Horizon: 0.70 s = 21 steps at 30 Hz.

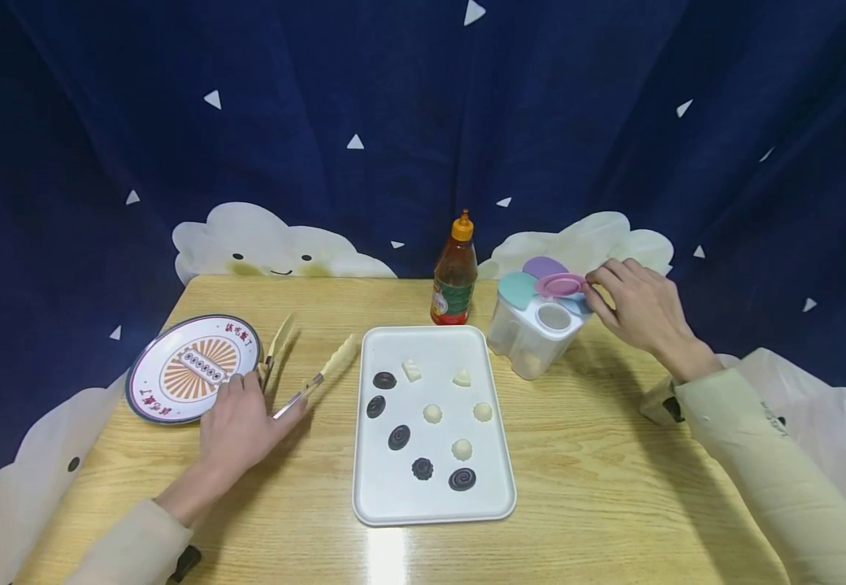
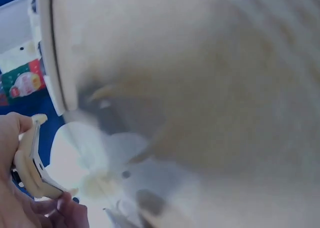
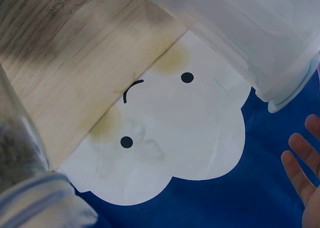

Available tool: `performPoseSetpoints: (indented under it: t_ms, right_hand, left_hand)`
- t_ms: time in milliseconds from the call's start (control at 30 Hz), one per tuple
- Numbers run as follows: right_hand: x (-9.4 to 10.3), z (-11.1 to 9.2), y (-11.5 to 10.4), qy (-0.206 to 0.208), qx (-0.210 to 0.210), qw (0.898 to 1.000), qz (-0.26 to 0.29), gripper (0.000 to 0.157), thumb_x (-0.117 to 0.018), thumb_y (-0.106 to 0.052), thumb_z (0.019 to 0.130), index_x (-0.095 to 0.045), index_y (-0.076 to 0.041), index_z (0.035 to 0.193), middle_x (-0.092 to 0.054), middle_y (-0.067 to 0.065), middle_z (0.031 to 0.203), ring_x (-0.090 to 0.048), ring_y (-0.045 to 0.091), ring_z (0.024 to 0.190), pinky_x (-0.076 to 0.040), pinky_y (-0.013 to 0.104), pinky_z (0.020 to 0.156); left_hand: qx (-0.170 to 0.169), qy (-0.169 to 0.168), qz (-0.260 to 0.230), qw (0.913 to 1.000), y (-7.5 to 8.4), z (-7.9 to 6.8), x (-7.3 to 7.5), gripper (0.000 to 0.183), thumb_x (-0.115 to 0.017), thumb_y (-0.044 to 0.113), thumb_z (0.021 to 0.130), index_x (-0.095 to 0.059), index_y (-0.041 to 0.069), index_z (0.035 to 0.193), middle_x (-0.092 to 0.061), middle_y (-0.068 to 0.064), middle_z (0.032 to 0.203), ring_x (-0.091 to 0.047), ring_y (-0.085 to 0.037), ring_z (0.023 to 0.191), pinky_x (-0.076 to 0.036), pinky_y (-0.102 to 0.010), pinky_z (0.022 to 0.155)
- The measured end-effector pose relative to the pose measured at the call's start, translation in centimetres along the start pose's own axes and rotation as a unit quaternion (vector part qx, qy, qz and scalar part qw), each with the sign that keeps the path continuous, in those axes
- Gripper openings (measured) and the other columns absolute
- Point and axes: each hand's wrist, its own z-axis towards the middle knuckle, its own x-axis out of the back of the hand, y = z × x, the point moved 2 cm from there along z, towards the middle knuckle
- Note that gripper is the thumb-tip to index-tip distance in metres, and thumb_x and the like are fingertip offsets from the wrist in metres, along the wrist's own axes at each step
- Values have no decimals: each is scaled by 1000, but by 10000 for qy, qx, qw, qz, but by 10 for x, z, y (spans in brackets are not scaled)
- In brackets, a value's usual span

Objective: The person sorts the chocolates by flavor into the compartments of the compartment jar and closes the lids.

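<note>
Pink plastic marks the contact I watch from my distant station: a raised lid [image 1: 560, 284] sits just left of the right hand [image 1: 635, 305], its edge apparently pinched between thumb and forefinger. Nearer to that hand than to the other, the container [image 1: 518, 329] stands below and left of it, a round opening [image 1: 554, 318] showing beneath the lid. The left hand [image 1: 243, 414] grips tongs [image 1: 331, 367], their arms spread wide and their long axis running ahead and rightward, toward the near side of a white tray [image 1: 386, 500] to that hand's right. Dark pieces [image 1: 398, 437] and pale pieces [image 1: 432, 413] lie scattered on it. A plate [image 1: 152, 345] lies ahead and left of the left hand; a bottle [image 1: 455, 276] stands well left of the right. Beneath is a wood-grain table [image 1: 576, 487]; behind, a navy curtain [image 1: 357, 65] bears white triangles and clouds.
</note>
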Motion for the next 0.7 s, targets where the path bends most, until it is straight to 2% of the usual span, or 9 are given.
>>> performPoseSetpoints:
  t_ms: [200,333,533,700]
  right_hand:
    - [1,1,-1,38,27,10000,24,18,-67,-24,96,-71,-7,102,-72,13,95,-66,34,81,-50,46,58]
    - [1,2,-1,79,44,10000,17,19,-67,-24,96,-71,-7,101,-72,13,94,-66,34,81,-50,46,58]
    - [1,1,-1,110,61,9999,-1,19,-67,-24,96,-71,-7,101,-72,13,95,-66,34,81,-51,46,59]
    - [1,1,-1,104,71,9999,-4,19,-67,-24,96,-71,-7,101,-72,13,96,-67,34,82,-51,46,59]
  left_hand:
    - [-452,-131,-51,9989,3,7,20,82,-77,62,84,-60,-11,118,-61,-24,98,-59,-39,90,-52,-54,64]
    - [-746,-228,28,9969,7,10,30,85,-76,64,83,-61,-10,124,-63,-23,101,-60,-38,91,-52,-51,60]
    - [-1208,-310,122,9921,13,11,37,79,-77,65,82,-65,-4,120,-64,-18,101,-60,-33,88,-50,-46,57]
    - [-1531,-368,177,9874,16,10,37,77,-77,61,83,-66,-2,126,-62,-15,99,-56,-26,82,-44,-35,54]
